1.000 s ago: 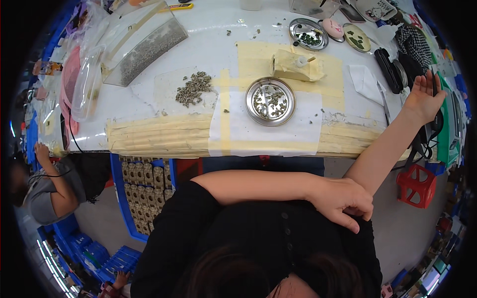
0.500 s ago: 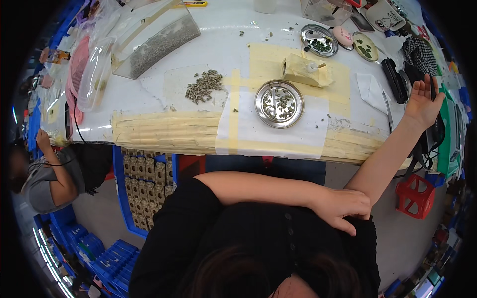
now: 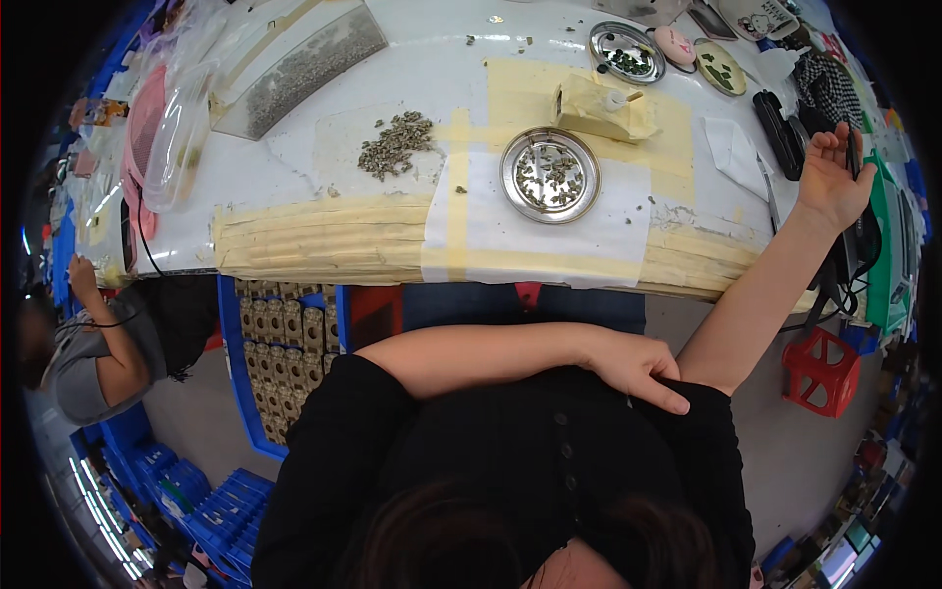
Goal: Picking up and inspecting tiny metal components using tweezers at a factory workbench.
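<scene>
My left hand [image 3: 638,369] lies across my chest beside the crook of my right arm. Its fingers are bent and closed, their tips are hidden, and the thumb points right over my black shirt [image 3: 510,432]. My right hand [image 3: 832,187] reaches to the table's right side, palm up, with fingers half curled around a slim black stick-like tool [image 3: 853,149]. A round steel dish [image 3: 509,199] with small greenish chips stands before me on white paper. Left of it lies a pile of similar small chips [image 3: 396,144].
A taped block [image 3: 589,106] stands behind the dish, near a steel plate [image 3: 600,44] of dark green pieces. A clear box of granules [image 3: 312,72] is at far left. A black case [image 3: 777,135] lies near my right hand. Another person [image 3: 108,353] sits at left; a red stool [image 3: 822,373] stands right.
My left hand has slid left, off my right elbow, and its fingers have drawn in. My right hand keeps its place at the table's right side. The view has tilted slightly.
</scene>
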Demonstrator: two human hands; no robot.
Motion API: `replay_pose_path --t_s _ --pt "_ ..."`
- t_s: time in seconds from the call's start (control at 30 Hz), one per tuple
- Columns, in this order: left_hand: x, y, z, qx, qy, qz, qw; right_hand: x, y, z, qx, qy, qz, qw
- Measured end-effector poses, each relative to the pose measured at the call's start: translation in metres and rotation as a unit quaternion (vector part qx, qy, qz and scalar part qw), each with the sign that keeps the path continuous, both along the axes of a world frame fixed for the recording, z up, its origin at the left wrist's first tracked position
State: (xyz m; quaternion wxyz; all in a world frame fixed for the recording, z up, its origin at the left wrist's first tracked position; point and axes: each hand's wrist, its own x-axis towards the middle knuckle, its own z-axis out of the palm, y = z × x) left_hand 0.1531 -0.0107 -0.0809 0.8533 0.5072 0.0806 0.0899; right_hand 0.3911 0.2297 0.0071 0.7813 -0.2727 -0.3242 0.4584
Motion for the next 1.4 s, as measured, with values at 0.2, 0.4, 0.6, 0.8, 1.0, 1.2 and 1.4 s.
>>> replay_pose_path --t_s 0.2,0.4,0.6,0.8,1.0,1.2,1.4 --pt "0.014 0.008 0.005 0.177 0.08 0.208 0.959 0.016 0.003 0.0 0.083 0.084 0.102 0.988" --pt "-0.031 -0.007 0.024 0.239 -0.007 0.221 0.946 -0.016 -0.012 0.004 0.097 0.118 0.19 0.97" --pt "-0.166 -0.005 0.1 0.359 0.183 0.473 0.784 -0.031 -0.039 0.016 0.104 0.096 0.239 0.961" --pt "-0.202 0.001 0.081 0.425 0.366 0.606 0.564 -0.056 -0.042 0.019 0.081 0.092 0.277 0.953" --pt "-0.209 0.017 0.081 0.514 0.377 0.516 0.573 -0.058 -0.048 0.023 0.081 0.104 0.256 0.957" --pt "-0.208 0.023 0.079 0.551 0.376 0.489 0.562 -0.065 -0.053 0.026 0.086 0.1 0.253 0.958" --pt "-0.211 0.023 0.079 0.42 0.275 0.583 0.639 -0.076 -0.06 0.03 0.13 0.01 0.192 0.973"
